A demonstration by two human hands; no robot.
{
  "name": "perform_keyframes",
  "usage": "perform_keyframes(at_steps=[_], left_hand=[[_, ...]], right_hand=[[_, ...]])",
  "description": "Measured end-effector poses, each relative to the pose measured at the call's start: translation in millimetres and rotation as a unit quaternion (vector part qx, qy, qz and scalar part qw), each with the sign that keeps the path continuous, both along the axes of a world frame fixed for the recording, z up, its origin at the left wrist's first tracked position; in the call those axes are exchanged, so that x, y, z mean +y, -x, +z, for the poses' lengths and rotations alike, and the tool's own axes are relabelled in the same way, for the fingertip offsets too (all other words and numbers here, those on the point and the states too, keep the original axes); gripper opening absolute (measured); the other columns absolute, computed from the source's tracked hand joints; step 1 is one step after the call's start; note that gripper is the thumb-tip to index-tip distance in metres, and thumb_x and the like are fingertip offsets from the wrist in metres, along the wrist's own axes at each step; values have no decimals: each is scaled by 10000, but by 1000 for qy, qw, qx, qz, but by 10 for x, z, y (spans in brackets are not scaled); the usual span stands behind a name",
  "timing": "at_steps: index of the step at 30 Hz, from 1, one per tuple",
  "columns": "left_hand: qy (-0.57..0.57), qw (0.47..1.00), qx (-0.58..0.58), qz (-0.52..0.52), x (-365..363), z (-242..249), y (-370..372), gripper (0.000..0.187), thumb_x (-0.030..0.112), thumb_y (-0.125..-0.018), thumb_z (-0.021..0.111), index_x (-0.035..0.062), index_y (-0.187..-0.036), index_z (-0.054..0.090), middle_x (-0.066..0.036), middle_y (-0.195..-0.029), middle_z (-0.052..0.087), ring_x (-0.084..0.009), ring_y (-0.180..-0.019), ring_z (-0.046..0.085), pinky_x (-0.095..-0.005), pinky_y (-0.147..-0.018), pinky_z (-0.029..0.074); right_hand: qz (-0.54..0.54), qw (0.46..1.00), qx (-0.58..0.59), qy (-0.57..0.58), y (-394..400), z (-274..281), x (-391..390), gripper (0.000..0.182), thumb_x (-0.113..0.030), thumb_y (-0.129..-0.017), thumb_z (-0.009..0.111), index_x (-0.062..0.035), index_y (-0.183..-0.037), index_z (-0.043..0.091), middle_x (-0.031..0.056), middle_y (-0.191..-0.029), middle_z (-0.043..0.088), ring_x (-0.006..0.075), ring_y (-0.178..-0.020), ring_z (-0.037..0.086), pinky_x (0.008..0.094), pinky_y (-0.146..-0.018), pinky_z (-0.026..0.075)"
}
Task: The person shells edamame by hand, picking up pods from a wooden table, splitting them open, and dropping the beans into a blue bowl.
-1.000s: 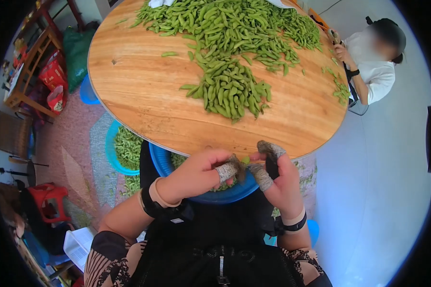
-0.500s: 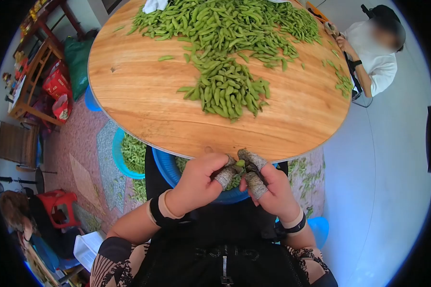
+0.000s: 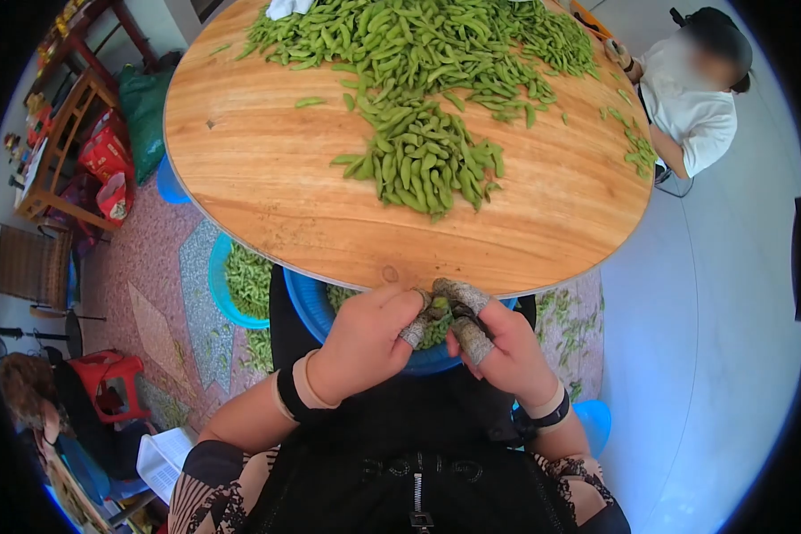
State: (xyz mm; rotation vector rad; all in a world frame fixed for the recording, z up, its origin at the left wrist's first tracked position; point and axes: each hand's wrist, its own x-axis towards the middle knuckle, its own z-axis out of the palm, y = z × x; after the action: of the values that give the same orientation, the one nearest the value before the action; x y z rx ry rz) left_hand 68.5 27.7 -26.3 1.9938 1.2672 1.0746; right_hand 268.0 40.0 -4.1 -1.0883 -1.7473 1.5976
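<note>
Indoors (speckled floor (image 3: 142, 249)), pods (image 3: 427, 169) heap the table (image 3: 276, 178).

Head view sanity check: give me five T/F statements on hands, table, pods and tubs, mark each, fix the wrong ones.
1. The left hand and right hand are close together over the blue tub. True.
2. Every finger of the right hand is bare. False: grey wraps cover some of its digits.
3. Green pods lie heaped on the wooden table. True.
4. The wooden table is square. False: its edge is rounded.
5. In the picture, the turquoise tub is to the right of the blue tub. False: it is to the left.
</note>
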Motion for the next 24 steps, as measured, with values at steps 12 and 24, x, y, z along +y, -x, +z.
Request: perform_keyframes(at_steps=[12,24], left_hand=[[555,531,-618,-170,-90,-272,128,129,112,-940,478,40,-900,577,8,-704,534,-57,-550,432,-195,-521,348],[410,868,-277,-29,-255,-161,619,132,106,-902,532,13,-955,610,19,-680,539,-57,-583,476,-214,-521,388]], right_hand=[[-7,931,-34,-364,73,-434,-22,478,-13,-806,588,-57,-1276,516,112,-819,638,244,-623,607,292,-558,485],[-3,992,46,120,53,-191,-55,431,-116,-907,552,-54,-1325,465,51,-809,628,99,-492,497,220,-468,394]])
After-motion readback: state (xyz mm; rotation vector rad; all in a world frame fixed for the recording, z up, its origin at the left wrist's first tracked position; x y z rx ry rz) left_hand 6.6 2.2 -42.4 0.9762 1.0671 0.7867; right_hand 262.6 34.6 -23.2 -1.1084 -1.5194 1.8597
